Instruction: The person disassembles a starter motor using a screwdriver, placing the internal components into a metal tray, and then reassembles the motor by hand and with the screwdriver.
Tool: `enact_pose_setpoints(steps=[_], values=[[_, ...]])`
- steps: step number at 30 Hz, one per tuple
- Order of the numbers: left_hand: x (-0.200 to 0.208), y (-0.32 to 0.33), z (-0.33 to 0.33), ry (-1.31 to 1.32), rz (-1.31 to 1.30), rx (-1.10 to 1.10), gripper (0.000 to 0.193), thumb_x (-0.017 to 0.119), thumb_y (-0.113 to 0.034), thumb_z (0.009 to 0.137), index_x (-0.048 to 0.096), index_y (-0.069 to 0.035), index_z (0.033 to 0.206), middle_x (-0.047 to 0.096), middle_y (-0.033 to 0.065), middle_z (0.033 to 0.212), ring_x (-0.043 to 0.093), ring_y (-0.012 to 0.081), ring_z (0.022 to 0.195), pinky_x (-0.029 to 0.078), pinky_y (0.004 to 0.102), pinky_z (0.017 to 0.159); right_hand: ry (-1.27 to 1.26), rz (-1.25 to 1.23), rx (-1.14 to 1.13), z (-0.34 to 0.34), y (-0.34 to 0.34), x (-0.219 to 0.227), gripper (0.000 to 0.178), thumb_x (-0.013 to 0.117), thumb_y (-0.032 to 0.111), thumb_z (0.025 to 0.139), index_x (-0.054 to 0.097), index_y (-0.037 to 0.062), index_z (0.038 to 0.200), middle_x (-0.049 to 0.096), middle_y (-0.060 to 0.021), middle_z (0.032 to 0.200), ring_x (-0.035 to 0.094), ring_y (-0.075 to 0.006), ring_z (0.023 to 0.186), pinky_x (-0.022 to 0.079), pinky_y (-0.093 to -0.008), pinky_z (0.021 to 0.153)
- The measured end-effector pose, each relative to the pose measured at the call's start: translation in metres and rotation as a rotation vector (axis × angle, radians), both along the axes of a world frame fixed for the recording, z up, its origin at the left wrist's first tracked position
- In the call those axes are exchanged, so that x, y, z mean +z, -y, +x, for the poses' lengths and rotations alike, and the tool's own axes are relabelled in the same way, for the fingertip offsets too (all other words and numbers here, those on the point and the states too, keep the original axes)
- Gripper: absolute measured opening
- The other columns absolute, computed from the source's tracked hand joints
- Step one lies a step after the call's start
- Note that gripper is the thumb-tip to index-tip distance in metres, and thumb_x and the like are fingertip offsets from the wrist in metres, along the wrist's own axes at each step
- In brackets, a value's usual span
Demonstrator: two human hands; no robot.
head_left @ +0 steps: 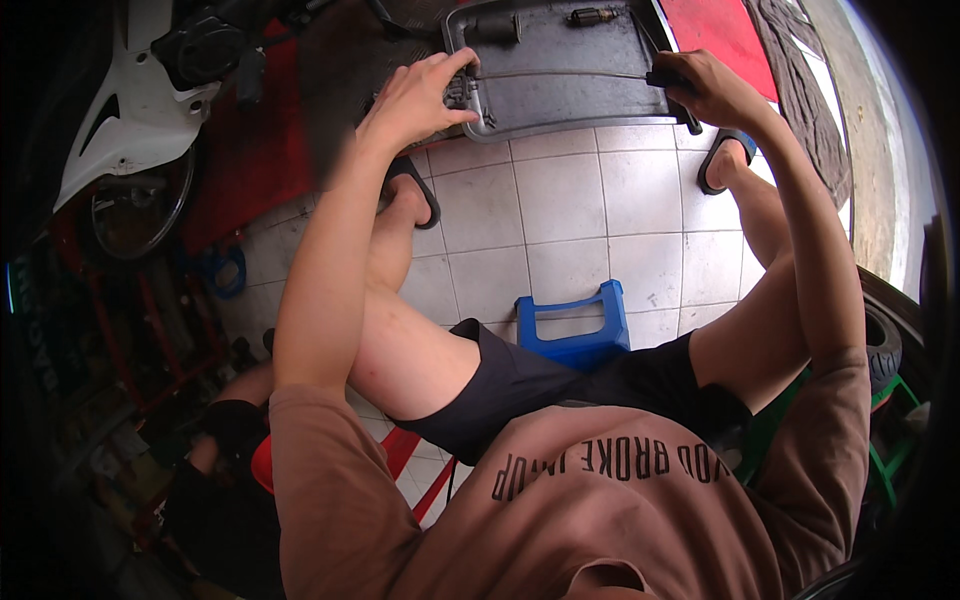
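My left hand (420, 98) reaches over the left rim of a dark grey tray (570, 105). Its thumb and forefinger curve round a small ridged metal part (457, 93), partly covered by the hand. My right hand (708, 85), at the tray's right side, is closed round the black handle (662, 79) of a long thin tool that looks like a screwdriver. The tool's shaft (570, 73) crosses above the tray, its far end at the metal part by my left fingers. Whether the tip touches the part is too small to tell.
A dark cylindrical piece (592, 15) lies at the tray's far side. A blue plastic stool (572, 340) stands on white tiles between my legs. At left are a white motorbike panel (130, 110) and a wheel (145, 215). Another person (225, 450) sits at lower left.
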State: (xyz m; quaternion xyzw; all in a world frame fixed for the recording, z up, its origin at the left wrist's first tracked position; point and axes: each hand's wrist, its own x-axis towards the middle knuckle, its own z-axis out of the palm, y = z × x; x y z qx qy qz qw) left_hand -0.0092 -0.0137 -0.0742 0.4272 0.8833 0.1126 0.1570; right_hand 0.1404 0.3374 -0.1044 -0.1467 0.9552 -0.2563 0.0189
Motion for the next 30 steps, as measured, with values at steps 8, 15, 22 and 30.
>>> enact_pose_setpoints(steps=[8, 15, 22, 30], values=[[0.000, -0.002, 0.001, -0.008, 0.001, -0.023, 0.057, 0.078, -0.029, 0.071, 0.052, -0.018, 0.120, 0.060, 0.0092, 0.113, 0.059, 0.0336, 0.102, 0.048, 0.0438, 0.088, 0.190, 0.047, -0.098, 0.001, 0.003, -0.006, 0.029, 0.060, -0.001, 0.083, 0.048, 0.0024, 0.109, 0.059, -0.0179, 0.071, 0.062, -0.0331, 0.068, 0.049, -0.0414, 0.062], [0.003, -0.005, 0.003, 0.032, -0.010, -0.012, 0.056, 0.078, -0.025, 0.071, 0.053, -0.018, 0.120, 0.060, 0.0088, 0.113, 0.060, 0.0340, 0.100, 0.049, 0.0435, 0.087, 0.027, 0.101, -0.087, 0.003, -0.002, -0.013, 0.029, 0.064, 0.001, 0.080, 0.047, 0.0037, 0.104, 0.061, -0.0179, 0.076, 0.064, -0.0356, 0.072, 0.050, -0.0443, 0.064], [0.005, -0.005, 0.004, 0.039, 0.002, -0.019, 0.057, 0.079, -0.024, 0.070, 0.053, -0.018, 0.120, 0.061, 0.0087, 0.113, 0.060, 0.0346, 0.101, 0.049, 0.0432, 0.088, 0.122, 0.072, -0.075, 0.001, -0.007, -0.019, 0.049, 0.065, -0.001, 0.080, 0.047, 0.0017, 0.125, 0.061, -0.0207, 0.084, 0.061, -0.0372, 0.076, 0.049, -0.0430, 0.070], [-0.003, -0.002, 0.000, 0.019, -0.008, 0.003, 0.058, 0.079, -0.026, 0.070, 0.053, -0.018, 0.120, 0.061, 0.0093, 0.113, 0.060, 0.0348, 0.101, 0.049, 0.0435, 0.088, 0.034, 0.089, -0.017, -0.001, -0.004, -0.014, 0.038, 0.062, 0.000, 0.082, 0.051, 0.0017, 0.118, 0.060, -0.0187, 0.078, 0.061, -0.0346, 0.071, 0.049, -0.0423, 0.067]])
